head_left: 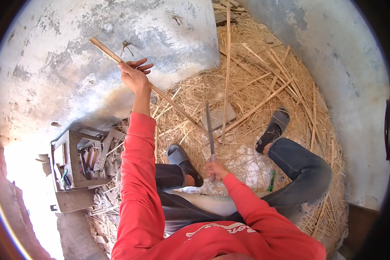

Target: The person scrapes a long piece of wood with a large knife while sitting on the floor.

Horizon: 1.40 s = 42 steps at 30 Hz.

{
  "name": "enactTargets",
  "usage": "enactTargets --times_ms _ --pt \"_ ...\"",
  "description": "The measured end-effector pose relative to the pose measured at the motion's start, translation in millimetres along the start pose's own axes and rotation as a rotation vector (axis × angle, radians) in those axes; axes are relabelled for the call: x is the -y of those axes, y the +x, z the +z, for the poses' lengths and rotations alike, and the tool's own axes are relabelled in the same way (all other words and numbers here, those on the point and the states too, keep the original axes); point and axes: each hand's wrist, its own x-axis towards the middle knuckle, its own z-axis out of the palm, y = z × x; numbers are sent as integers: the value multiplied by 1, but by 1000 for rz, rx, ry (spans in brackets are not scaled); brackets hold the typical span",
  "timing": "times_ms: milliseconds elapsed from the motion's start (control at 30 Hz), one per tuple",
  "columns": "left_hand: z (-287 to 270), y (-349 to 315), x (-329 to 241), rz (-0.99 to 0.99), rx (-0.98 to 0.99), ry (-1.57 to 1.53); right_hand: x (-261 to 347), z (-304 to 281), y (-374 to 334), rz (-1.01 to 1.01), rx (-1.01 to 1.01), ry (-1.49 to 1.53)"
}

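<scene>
My left hand [135, 78], raised at the upper left, grips a long split bamboo strip [173, 103] between thumb and palm, with several fingers stretched off it. The strip slants down to the right, its lower end close to the straw by the blade. Low in the middle, my right hand [217, 169] is wrapped round the handle of a long, narrow knife [210, 125]. Its dark blade points away from me, just right of the strip's lower end. A flat grey block [220, 116] lies behind the blade.
Straw and shavings [190, 91] cover the floor between my sandalled feet. Loose bamboo strips [268, 95] lie at the far right, and one long strip [228, 52] runs away from me. A wooden frame [76, 160] with scraps stands left. Plastered walls [160, 34] enclose the spot.
</scene>
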Motion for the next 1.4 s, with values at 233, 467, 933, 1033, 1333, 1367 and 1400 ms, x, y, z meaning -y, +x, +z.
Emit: enactTargets --times_ms 233,467,933,1033,1333,1367,1400 --pt "-5 -33 -28 110 31 -48 111 66 -112 -533 -368 -415" --pt "-35 -79 -56 150 -44 -97 139 154 -212 -1138 165 -194" --pt "-58 -120 -100 186 -114 -197 69 62 -163 -549 -346 -171" --pt "-47 -122 -155 223 -120 -169 104 82 -189 -708 -236 -201" --pt "-21 -102 -207 320 -61 -185 105 105 -203 -724 -203 -257" --pt "-23 -100 -219 310 -47 -188 99 99 -199 -696 -221 -274" --pt "-28 -98 -232 310 -40 -146 93 92 -194 -668 -238 -290"
